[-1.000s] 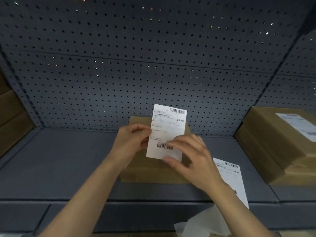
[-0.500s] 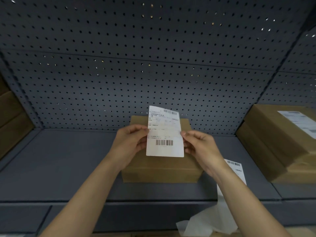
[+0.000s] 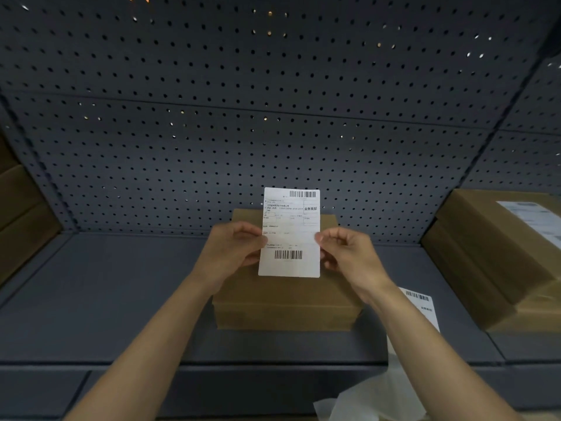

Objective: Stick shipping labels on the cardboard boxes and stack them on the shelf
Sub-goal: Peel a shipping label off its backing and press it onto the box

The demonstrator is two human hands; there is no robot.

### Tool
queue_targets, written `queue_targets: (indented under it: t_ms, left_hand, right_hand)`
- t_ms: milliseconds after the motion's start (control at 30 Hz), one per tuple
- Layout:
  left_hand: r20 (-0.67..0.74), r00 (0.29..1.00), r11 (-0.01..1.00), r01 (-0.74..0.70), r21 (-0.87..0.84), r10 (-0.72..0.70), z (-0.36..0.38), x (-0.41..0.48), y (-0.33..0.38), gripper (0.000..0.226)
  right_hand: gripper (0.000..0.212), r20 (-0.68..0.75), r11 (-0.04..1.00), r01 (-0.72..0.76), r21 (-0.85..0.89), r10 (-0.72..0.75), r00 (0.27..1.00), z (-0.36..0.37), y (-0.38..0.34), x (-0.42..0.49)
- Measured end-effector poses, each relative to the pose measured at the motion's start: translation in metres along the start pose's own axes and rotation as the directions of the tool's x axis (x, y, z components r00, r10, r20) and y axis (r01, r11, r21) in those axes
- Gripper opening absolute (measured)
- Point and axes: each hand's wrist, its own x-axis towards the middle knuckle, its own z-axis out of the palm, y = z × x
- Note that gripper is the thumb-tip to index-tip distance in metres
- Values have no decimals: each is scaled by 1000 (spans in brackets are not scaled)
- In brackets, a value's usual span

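Note:
A white shipping label (image 3: 290,235) with two barcodes is held upright above a flat brown cardboard box (image 3: 287,305) on the grey shelf (image 3: 121,299). My left hand (image 3: 233,253) pinches the label's left edge and my right hand (image 3: 346,253) pinches its right edge. The label hides the middle of the box top. A second label (image 3: 420,302) lies on the shelf to the right of the box, partly behind my right forearm.
Two stacked cardboard boxes (image 3: 498,262), the top one labelled, stand at the right. More brown boxes (image 3: 21,217) sit at the far left. A perforated grey back panel (image 3: 273,117) rises behind. Crumpled white backing paper (image 3: 379,396) hangs at the shelf's front edge.
My right hand moved off the label's face to its right edge. The label straightened from a tilt to upright and square above the box.

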Motion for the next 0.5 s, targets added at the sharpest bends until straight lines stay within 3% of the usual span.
queue_targets:
  t_ms: [100,333,500]
  left_hand:
    - [-35,998,991,-46,127,51,-1,3,0,7]
    - [46,999,1000,27,8,-27,-5,8,-7,21]
    - [-38,999,999,35,-30,-36,-4,11,-11,31]
  right_hand:
    - [14,-4,999,-25,36,25,1000,-1,2,5]
    - [16,59,986,-106,127,99,993,-3,7,13]
    - [22,40,977,-102,187,96,995,-5,9,18]
